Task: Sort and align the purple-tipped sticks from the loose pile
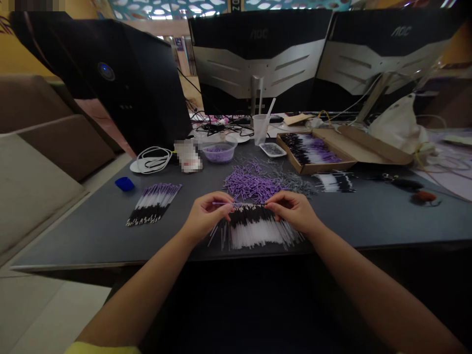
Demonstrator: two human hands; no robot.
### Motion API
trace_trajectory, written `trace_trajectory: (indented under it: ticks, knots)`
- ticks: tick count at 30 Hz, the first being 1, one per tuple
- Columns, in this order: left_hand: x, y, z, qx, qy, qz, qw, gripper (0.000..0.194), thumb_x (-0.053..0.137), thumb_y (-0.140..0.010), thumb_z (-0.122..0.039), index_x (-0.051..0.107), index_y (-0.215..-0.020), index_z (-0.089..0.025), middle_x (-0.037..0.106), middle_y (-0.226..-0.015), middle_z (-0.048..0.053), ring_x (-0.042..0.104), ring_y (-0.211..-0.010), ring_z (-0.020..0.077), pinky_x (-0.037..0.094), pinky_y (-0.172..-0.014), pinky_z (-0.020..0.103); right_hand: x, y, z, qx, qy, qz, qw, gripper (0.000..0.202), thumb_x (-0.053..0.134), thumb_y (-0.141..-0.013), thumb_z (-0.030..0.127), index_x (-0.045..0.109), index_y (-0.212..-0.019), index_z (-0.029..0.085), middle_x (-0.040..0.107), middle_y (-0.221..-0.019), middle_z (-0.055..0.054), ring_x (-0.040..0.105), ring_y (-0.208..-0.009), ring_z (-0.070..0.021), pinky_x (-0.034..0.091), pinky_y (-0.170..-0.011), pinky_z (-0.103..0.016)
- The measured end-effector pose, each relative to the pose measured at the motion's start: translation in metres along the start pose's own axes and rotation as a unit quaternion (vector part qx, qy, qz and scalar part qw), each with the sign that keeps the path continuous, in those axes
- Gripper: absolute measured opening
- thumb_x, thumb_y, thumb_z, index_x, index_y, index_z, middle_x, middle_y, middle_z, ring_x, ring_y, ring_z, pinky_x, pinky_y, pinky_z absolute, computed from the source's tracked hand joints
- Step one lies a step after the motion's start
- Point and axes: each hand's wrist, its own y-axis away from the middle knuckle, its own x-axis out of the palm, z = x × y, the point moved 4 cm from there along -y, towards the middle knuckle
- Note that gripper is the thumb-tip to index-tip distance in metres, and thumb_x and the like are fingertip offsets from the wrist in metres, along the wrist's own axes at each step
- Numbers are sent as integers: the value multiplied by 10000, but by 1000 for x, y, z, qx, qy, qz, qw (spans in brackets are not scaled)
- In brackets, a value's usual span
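Observation:
My left hand [211,216] is closed in a pinch on a thin purple plastic piece [218,203], which points left out of the fingers. My right hand [289,210] pinches the dark end of a thin stick [254,203]. Stick and purple piece lie roughly in one line between the hands; whether they are joined I cannot make out. Below the hands spreads a layer of black-and-white thin sticks [258,232]. Just beyond the fingers is a heap of loose purple pieces [250,183], with grey pieces [295,181] to its right.
Purple-ended sticks [155,202] lie bundled at left, near a blue object [124,184]. Behind stand a plastic bowl [220,156], a cup with a straw [260,129] and a small tray [273,150]. An open cardboard box [306,167] holds finished-looking sticks. Monitors [258,59] and a computer tower [136,88] back the desk.

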Motion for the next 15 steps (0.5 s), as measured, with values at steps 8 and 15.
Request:
trace_trajectory:
  ticks: [8,15]
  knots:
    - [-14,-5,7,-61,175,-93,978,281,727,-701,-271,501,-843,-183,717,-809,36,691,-665,172,590,-624,338,5,2,-2,18,3,53,998,216,722,-747,366,677,-796,161,689,-698,-35,574,-494,-98,506,-457,-228]
    - [-27,-11,1,-29,163,-185,969,192,698,-729,-253,581,-875,-209,685,-745,-11,637,-615,118,567,-663,319,5,2,0,19,7,68,997,179,695,-770,337,654,-788,164,676,-684,-24,566,-489,-85,497,-469,-213]
